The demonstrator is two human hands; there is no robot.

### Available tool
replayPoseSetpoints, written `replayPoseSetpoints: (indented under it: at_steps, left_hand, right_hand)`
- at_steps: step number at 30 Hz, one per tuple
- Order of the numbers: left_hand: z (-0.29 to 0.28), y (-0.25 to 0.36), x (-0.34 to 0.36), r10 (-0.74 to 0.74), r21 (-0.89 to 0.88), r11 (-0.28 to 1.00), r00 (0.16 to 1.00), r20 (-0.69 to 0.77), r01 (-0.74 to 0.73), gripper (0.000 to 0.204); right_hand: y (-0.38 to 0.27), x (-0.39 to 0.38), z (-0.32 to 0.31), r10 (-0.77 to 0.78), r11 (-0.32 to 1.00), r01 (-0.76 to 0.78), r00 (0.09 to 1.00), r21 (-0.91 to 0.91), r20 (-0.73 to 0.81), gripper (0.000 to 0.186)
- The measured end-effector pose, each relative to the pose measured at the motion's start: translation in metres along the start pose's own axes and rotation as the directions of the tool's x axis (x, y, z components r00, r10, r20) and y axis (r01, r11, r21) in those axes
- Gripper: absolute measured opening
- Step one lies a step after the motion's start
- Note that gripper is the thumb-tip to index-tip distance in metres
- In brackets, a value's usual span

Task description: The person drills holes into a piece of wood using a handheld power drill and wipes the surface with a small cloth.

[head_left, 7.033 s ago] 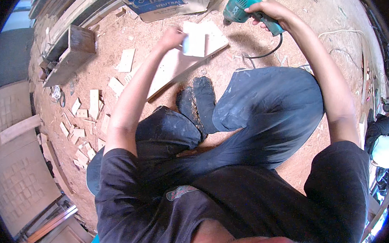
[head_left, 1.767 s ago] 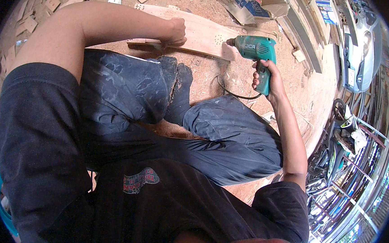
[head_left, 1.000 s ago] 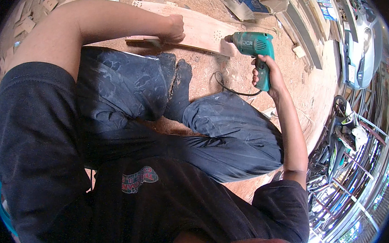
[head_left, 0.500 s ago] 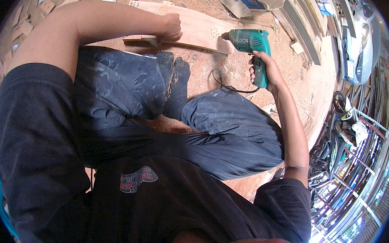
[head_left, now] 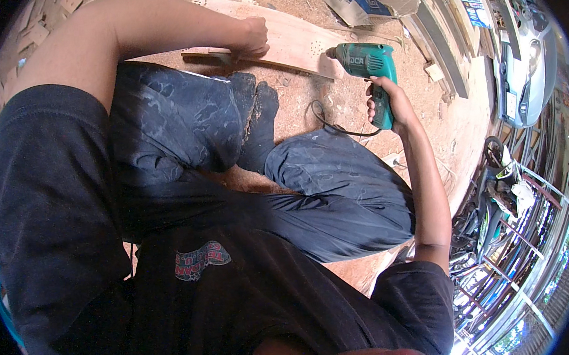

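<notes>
A pale wooden board (head_left: 288, 39) with clusters of small drilled holes near its ends lies across the floor in front of my knees. My left hand (head_left: 251, 38) is closed on its near edge, about midway along; the fingertips are partly hidden. In my right hand (head_left: 385, 101) is a green power drill (head_left: 368, 59), its pistol grip wrapped by my fingers. The drill points left, its dark chuck close to the holes at the board's right end. Whether the bit touches the wood is too small to tell. A black cable (head_left: 350, 132) curls from the grip's base.
An open cardboard box (head_left: 394, 5) stands beyond the board, beside long stacked timbers (head_left: 430, 45) on the right. Wood offcuts (head_left: 37, 35) are scattered at the far left. A parked car (head_left: 524, 71) and a motorbike (head_left: 496, 189) stand at the right. Sawdust covers the floor (head_left: 338, 101).
</notes>
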State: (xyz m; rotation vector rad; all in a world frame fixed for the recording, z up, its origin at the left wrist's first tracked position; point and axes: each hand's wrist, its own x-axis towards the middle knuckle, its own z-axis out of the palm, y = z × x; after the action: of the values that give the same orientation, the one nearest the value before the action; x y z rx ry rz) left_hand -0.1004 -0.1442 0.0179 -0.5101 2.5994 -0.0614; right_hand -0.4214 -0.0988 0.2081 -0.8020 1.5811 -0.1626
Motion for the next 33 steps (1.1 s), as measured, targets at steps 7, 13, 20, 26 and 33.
replayPoseSetpoints:
  at_steps: [7, 13, 20, 26, 33]
  left_hand:
    - [-0.008, 0.001, -0.01, 0.038, -0.022, 0.999, 0.999, 0.008, -0.037, 0.03]
    - [-0.006, 0.003, -0.007, 0.007, -0.044, 0.999, 1.0, 0.019, -0.006, 0.029]
    - [-0.003, 0.002, -0.004, 0.014, -0.052, 0.999, 1.0, 0.007, -0.014, 0.03]
    - [-0.001, 0.002, -0.004, 0.009, -0.049, 0.999, 1.0, -0.017, -0.01, 0.029]
    - [0.001, 0.003, -0.004, 0.006, 0.003, 1.0, 0.999, -0.038, -0.006, 0.028]
  right_hand:
    - [-0.001, 0.0, 0.001, 0.0, 1.0, -0.001, 1.0, -0.007, -0.008, 0.037]
    - [-0.002, 0.001, 0.001, -0.002, 1.0, 0.002, 1.0, 0.002, -0.008, 0.038]
    - [-0.001, 0.003, -0.001, -0.003, 1.0, 0.002, 0.999, -0.019, -0.032, 0.036]
    - [-0.002, 0.004, 0.007, -0.026, 0.992, 0.019, 0.998, -0.121, -0.054, 0.033]
    - [-0.001, 0.008, 0.004, -0.012, 0.996, 0.007, 0.999, -0.09, -0.05, 0.032]
